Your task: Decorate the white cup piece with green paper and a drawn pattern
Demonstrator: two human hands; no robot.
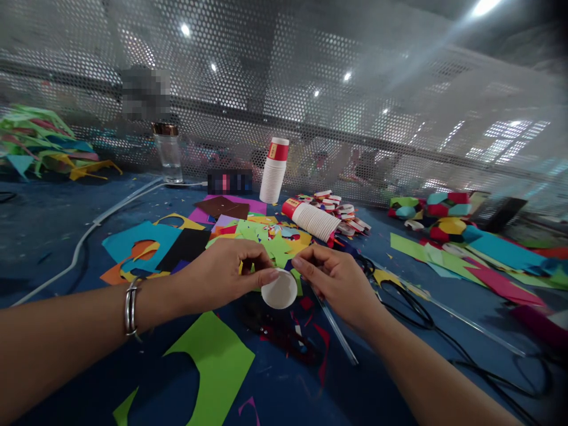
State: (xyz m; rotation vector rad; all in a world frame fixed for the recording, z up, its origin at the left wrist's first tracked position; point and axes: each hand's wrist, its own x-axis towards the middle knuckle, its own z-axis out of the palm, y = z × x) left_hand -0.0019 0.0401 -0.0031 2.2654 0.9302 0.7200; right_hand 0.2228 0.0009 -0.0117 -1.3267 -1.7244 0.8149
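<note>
Between thumb and fingers, my left hand (233, 269) pinches the rim of a small white round piece (279, 291), which looks like a paper cup's base. My right hand (331, 275) is closed in a pinch at the right of that rim; whatever its fingertips hold is too small to make out. Below the white piece lies a pair of dark-handled scissors (284, 337), partly in shadow. A clear stick (337, 331) is on the table just under my right hand. Green paper scraps (275, 236) spread behind both hands.
One stack of paper cups (272, 174) stands upright; another stack (313, 219) lies on its side. A glass bottle (168, 154) is at back left. Black cable (412, 310) loops at right. Cut green paper (217, 367) lies in front, with colourful paper shapes (448, 204) at right.
</note>
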